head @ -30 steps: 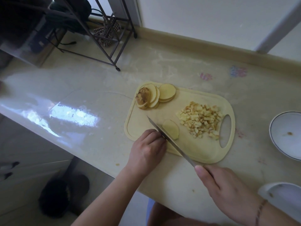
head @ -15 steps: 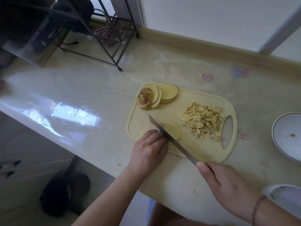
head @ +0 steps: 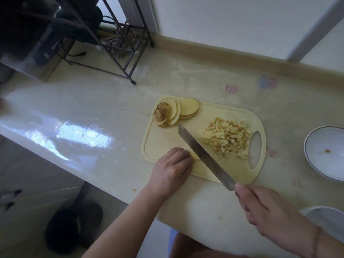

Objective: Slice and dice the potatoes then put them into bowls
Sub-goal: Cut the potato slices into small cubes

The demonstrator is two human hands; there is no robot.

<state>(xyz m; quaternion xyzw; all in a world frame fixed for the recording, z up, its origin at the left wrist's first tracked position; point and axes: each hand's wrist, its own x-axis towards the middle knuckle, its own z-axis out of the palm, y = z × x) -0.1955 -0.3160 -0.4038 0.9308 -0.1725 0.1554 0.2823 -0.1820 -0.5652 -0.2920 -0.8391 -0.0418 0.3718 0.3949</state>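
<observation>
- Tilted over since half a second ago, the knife (head: 204,155) is now seen with its broad flat side turned up, the blade slanting across the cutting board (head: 163,140) from near the stacked slices toward the near right corner.
- Its handle is gripped by the right hand (head: 264,209), fingers curled round it, at the board's near edge.
- One potato slice (head: 194,156) is held down on the board by the left hand (head: 172,170), knuckles bent over it, so that only a sliver shows between fingers and blade.
- More potato slices (head: 188,108) are stacked at the board's far left corner, a brown-skinned end piece (head: 162,113) leaning against them.
- Diced potato (head: 227,138) is piled on the right half of the board, beside the handle hole.
- Two white bowls are set on the counter (head: 195,207) to the right: one (head: 325,153) well apart from the board, another (head: 327,218) cut off by the frame behind the right wrist.
</observation>
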